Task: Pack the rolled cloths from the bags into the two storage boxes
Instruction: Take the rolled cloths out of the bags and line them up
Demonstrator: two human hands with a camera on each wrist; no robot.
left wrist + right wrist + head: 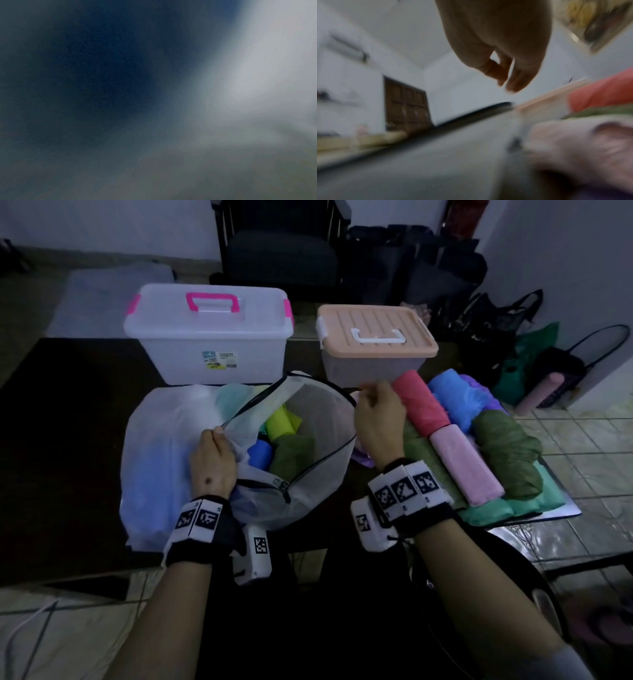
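At the far left a clear storage box with pink handle (209,332) stands lidded on the dark table (61,419). In front of it lies a white plastic bag (154,460), and on it a mesh bag (308,446) with its mouth wide, holding a yellow-green roll (280,422), a blue roll (259,453) and an olive cloth (295,451). The left hand (213,463) pinches the bag's near-left rim, fingers curled round the fabric; its wrist view is only blur. The right hand (378,419) hangs over the bag's right edge, fingers loosely bent and gripping nothing. Just right of it lie a red roll (421,405), a pink roll (466,465), blue, olive and teal cloths. Behind them stands the peach-lidded box (375,344), shut
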